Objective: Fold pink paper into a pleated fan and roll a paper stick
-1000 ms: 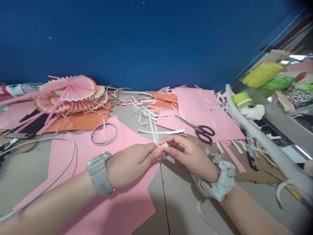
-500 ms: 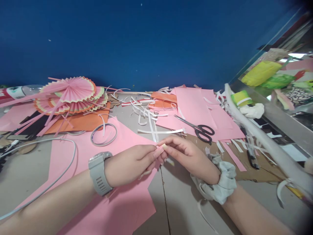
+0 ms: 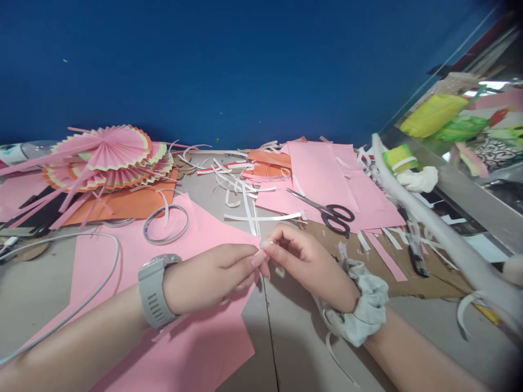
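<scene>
My left hand, with a grey watch on its wrist, is closed in a pinch over the large pink paper sheet. Its fingertips meet those of my right hand, whose thumb and forefinger are also pinched together. Whatever lies between the fingertips is too small and covered to make out. A pale scrunchie circles my right wrist. Just beyond the fingers lie white paper strips, and black-handled scissors rest to their right on pink paper.
Pleated pink paper fans are stacked at the back left on orange paper. A tape roll sits on the pink sheet. A white cable curves at left. On the right are a cutter, cardboard and a pale tube.
The whole view has shifted slightly, so things on the table appear a little further left. My fingertips have moved slightly and stay pinched together at the same spot.
</scene>
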### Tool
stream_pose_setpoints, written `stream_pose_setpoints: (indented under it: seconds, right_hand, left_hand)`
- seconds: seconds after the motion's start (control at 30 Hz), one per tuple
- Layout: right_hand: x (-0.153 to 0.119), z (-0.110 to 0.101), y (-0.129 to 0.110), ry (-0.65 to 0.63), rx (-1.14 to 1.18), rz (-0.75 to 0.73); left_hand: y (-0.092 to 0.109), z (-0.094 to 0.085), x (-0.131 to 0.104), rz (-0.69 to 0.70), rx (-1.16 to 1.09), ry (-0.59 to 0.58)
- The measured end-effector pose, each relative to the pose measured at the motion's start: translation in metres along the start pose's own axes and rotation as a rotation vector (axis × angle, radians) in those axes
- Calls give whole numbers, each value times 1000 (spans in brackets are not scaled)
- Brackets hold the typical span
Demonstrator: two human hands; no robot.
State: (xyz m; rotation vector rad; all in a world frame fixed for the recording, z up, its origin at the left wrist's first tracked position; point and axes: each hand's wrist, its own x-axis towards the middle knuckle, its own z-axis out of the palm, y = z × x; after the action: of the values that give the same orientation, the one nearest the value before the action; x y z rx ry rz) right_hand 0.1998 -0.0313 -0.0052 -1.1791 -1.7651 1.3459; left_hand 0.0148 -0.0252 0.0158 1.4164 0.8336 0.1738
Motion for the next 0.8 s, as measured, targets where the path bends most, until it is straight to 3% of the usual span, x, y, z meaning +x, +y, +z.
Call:
stream_pose_setpoints:
  seconds: [0.23, 0.53, 0.8]
  right_hand:
    - [2, -7, 2, 122, -35, -26]
    - [5, -17, 8, 244, -20, -5]
    - [10, -22, 17, 344, 23, -47]
  left_hand:
    - [-4, 2, 4, 27, -190, -67]
    - [-5, 3, 4, -52, -134, 51]
    - [-15, 5, 10, -43, -319, -92]
